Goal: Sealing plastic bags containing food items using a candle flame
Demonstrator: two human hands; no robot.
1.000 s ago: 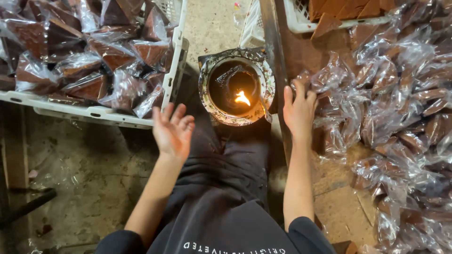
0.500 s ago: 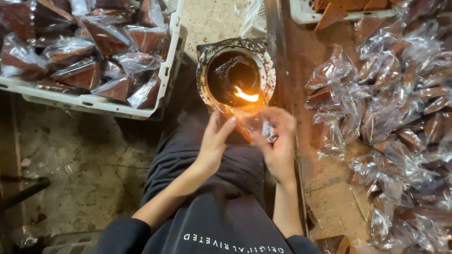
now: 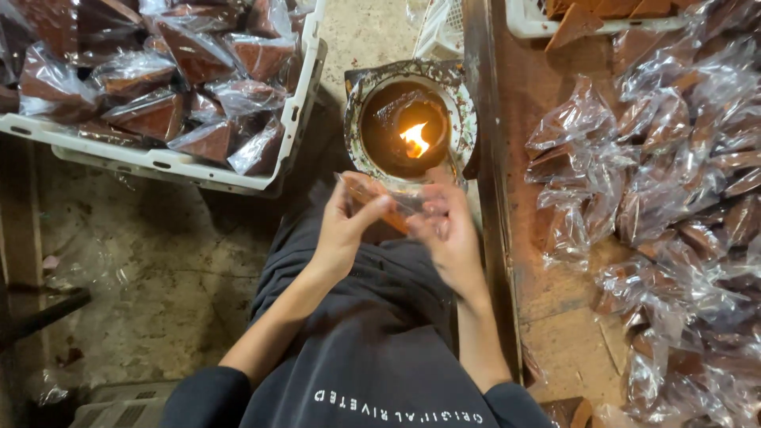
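Closest to me I see my dark-trousered lap (image 3: 372,333), and just above it both hands meet over a small clear plastic packet (image 3: 384,198) with a brown wedge inside. My left hand (image 3: 345,226) is closed on the packet's left end, thumb and fingers pinching it, and my right hand (image 3: 448,230) grips the right end, fingers curled around the film. The packet sits between the two hands, just below the rim of a round metal pot (image 3: 408,119) that holds dark liquid and a small flame (image 3: 414,141). Beyond on my left, a white crate (image 3: 182,162) is filled with wrapped brown wedges. To my right, a wooden board (image 3: 547,285) carries a loose heap of bagged wedges (image 3: 682,198), and another white crate (image 3: 555,24) shows at the far top edge.
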